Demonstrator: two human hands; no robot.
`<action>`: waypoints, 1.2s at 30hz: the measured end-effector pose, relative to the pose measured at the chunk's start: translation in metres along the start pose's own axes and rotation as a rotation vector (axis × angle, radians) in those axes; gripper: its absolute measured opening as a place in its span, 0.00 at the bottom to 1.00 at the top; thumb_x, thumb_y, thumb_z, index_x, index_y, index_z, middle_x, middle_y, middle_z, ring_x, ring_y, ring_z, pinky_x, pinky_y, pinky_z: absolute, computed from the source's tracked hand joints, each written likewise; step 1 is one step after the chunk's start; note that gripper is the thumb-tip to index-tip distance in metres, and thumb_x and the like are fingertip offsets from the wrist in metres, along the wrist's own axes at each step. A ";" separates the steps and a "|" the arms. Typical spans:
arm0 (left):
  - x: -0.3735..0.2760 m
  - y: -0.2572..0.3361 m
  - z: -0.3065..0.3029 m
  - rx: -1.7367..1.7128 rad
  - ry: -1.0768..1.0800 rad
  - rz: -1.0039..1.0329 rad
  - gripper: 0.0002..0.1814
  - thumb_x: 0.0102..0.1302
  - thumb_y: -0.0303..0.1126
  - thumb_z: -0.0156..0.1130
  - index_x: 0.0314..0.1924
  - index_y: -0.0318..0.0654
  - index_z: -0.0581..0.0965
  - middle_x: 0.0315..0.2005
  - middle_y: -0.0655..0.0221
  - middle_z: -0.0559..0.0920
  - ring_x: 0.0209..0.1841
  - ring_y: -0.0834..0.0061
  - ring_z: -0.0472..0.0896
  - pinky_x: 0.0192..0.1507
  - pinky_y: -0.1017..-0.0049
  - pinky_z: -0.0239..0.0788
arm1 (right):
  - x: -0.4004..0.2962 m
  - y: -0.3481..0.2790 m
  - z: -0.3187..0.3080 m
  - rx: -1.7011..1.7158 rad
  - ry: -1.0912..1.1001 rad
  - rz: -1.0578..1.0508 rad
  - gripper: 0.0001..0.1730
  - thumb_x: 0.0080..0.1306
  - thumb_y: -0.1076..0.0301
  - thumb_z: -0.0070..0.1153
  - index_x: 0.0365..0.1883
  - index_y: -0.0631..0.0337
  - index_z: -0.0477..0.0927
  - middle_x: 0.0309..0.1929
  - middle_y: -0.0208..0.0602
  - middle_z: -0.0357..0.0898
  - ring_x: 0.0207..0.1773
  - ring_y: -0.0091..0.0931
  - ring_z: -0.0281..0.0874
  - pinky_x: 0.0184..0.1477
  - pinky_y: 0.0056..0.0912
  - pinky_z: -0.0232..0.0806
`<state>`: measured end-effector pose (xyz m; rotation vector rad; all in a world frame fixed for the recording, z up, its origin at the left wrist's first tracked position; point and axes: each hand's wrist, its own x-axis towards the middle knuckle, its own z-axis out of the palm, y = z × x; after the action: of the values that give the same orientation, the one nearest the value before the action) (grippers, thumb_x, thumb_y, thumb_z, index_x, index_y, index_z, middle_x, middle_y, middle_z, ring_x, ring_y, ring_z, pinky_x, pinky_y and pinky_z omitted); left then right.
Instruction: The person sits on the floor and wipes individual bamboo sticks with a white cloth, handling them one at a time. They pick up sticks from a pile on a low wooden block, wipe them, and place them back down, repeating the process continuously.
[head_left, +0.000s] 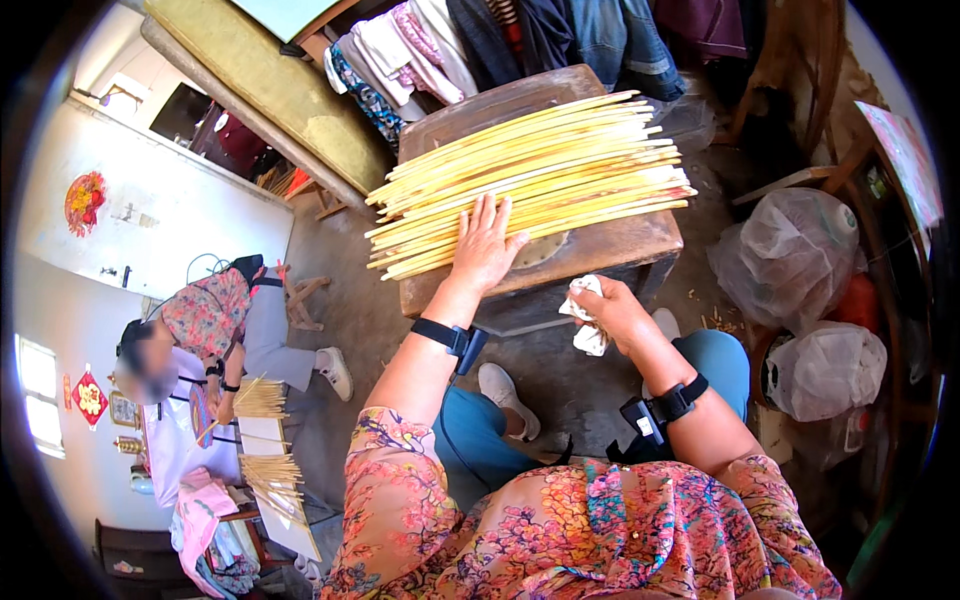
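Observation:
A broad layer of long, thin yellow sticks (555, 169) lies side by side across a worn wooden table (600, 251). Some sticks carry reddish-brown stains, and their ends overhang the tabletop on both sides. My left hand (484, 244) rests flat on the near part of the layer, its fingers spread a little and holding nothing. Bunched in my right hand (616, 311) is a white cloth (589, 315) with small dark marks. That hand hovers in front of the table's near edge, apart from the sticks.
At left a seated person (217, 322) handles sticks beside a white board (277, 487) bearing bundles of sticks (270, 480). Clothes (420, 52) hang behind the table. Filled plastic bags (795, 255) stand at right. A small wooden stool (306, 300) is on the floor.

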<state>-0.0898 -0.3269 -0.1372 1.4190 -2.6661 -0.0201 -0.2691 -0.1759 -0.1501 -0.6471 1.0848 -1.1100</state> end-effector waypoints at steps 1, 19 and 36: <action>-0.002 0.000 0.000 -0.001 0.005 0.007 0.36 0.67 0.56 0.41 0.68 0.41 0.54 0.68 0.53 0.51 0.71 0.59 0.45 0.69 0.58 0.33 | 0.000 0.000 0.000 0.001 -0.004 -0.002 0.12 0.65 0.63 0.52 0.37 0.64 0.75 0.28 0.30 0.77 0.26 0.18 0.71 0.28 0.23 0.67; 0.026 -0.030 -0.010 -0.268 0.240 0.007 0.25 0.67 0.39 0.49 0.61 0.35 0.64 0.57 0.49 0.68 0.62 0.53 0.64 0.63 0.63 0.54 | 0.002 0.003 0.000 0.020 -0.054 0.039 0.12 0.66 0.65 0.52 0.39 0.66 0.74 0.32 0.32 0.78 0.30 0.19 0.73 0.32 0.22 0.69; 0.010 -0.024 0.002 -0.026 0.092 -0.031 0.28 0.69 0.45 0.43 0.64 0.39 0.62 0.65 0.53 0.59 0.68 0.57 0.53 0.68 0.61 0.43 | -0.002 -0.001 0.001 0.027 -0.038 0.028 0.12 0.66 0.63 0.52 0.37 0.65 0.74 0.28 0.31 0.76 0.26 0.18 0.71 0.28 0.23 0.68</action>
<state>-0.0758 -0.3481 -0.1396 1.4171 -2.5609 0.0077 -0.2682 -0.1739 -0.1483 -0.6273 1.0417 -1.0829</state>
